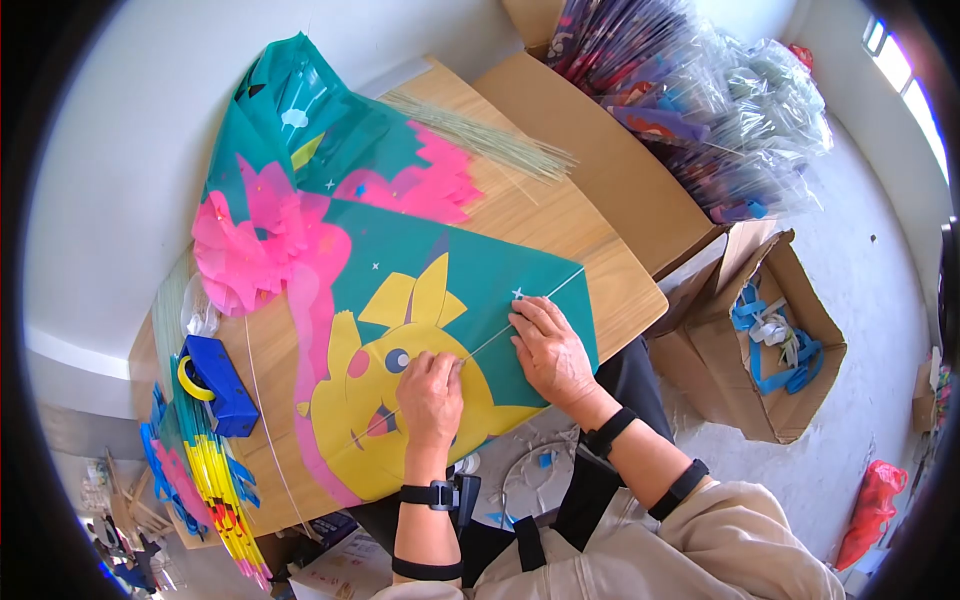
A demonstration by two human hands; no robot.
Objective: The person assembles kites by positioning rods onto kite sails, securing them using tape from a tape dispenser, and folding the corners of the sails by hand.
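A teal kite (480, 265) with a yellow cartoon character (345, 455) lies across the wooden table. Over it runs a thin pale rod (555, 288), slanting from the right corner down across the character's face. My left hand (430, 395) is closed in a pinch on this rod near the character's eye. My right hand (550, 350) rests on the teal sheet farther along, its fingers stretched out over the rod and pressing near a small white star. Pink fringed pieces (270, 240) are bunched at the kite's left side.
A blue tape dispenser (220, 385) and bundled yellow-tipped sticks (220, 490) sit at the table's left. Loose thin rods (480, 130) lie at the back. Right of the table (610, 260) stand a carton (590, 160), plastic-wrapped packs (740, 110) and an open box (810, 390) with blue strips.
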